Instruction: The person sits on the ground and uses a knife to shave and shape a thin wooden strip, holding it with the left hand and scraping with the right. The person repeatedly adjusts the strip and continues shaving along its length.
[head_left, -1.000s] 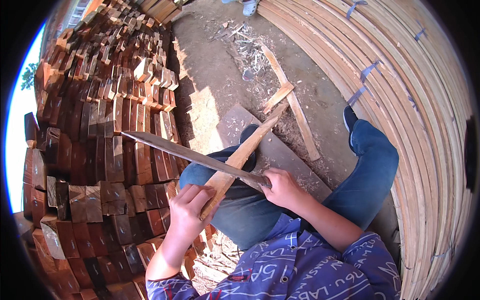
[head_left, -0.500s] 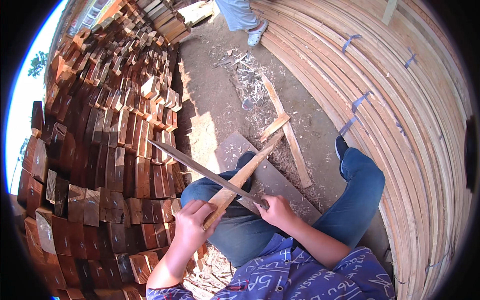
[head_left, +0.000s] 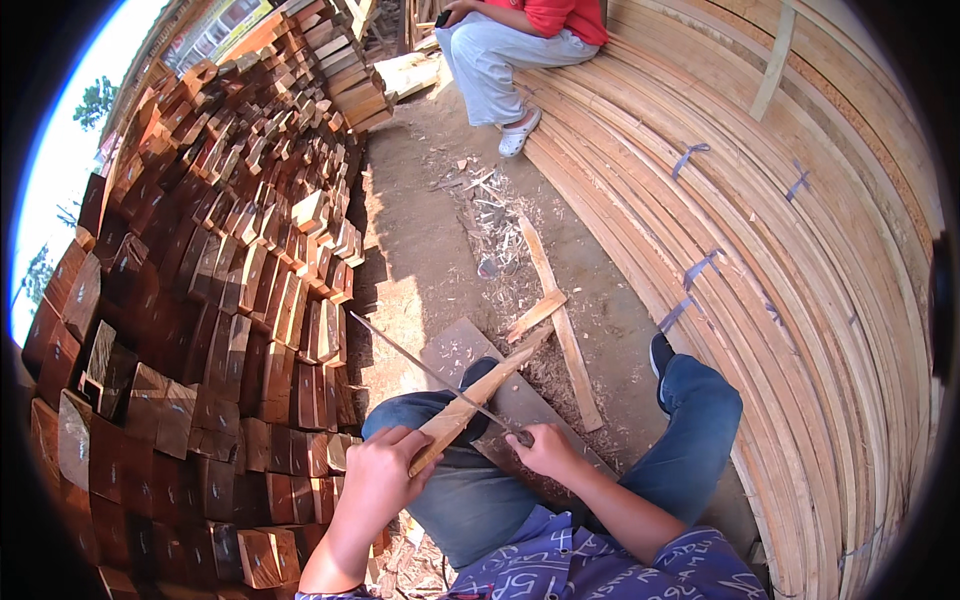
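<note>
My left hand [head_left: 385, 462] grips the near end of a tapered piece of light wood [head_left: 478, 393], which slants away over my bent left leg. The wood's far end reaches the crossed sticks on the ground. In my right hand [head_left: 548, 450] is the dark handle of a long, machete-like knife [head_left: 405, 357]. Its thin blade crosses over the wood near the middle and points up and to the left. Whether the edge touches the wood, I cannot tell. Under the work lies a flat board [head_left: 462, 345], partly hidden by my leg.
Stacked dark timber blocks [head_left: 190, 400] rise close on the left. Long planks [head_left: 700, 200] tied with strips line the right. Crossed wood sticks [head_left: 565, 340] and shavings [head_left: 490, 215] lie ahead. A person in a red top [head_left: 545, 15] sits on the planks at the far end.
The view has tilted up, showing more of the seated person. The knife blade has turned to look thinner, and its tip sits lower in the picture. Both hands keep their grip.
</note>
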